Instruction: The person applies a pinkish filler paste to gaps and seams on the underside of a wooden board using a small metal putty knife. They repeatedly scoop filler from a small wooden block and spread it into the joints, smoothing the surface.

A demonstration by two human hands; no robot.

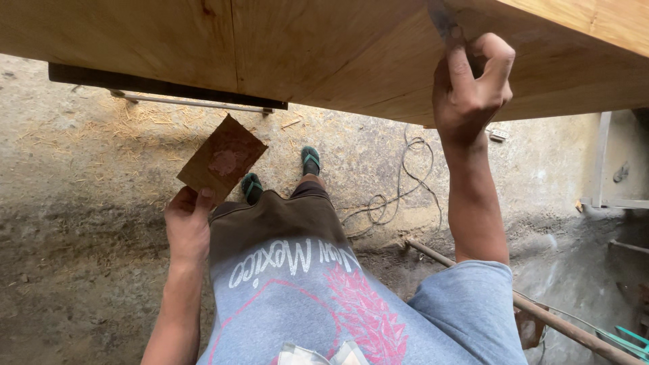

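Soft, even daylight, sharp focus throughout, slight wide-angle stretch at the edges.

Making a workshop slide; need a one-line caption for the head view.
Right hand presses a small blade against a wooden panel; left hand holds a brown board piece.

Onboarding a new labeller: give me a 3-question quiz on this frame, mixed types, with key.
1. True or false: the right hand presses a small dark blade against the wooden panel.
2. What does the left hand hold? A) a hammer B) a brown square board smeared with reddish paste C) a coil of cable
3. Fill in: a thin cable lies looped on the ____ floor.

Key: 1 true; 2 B; 3 concrete
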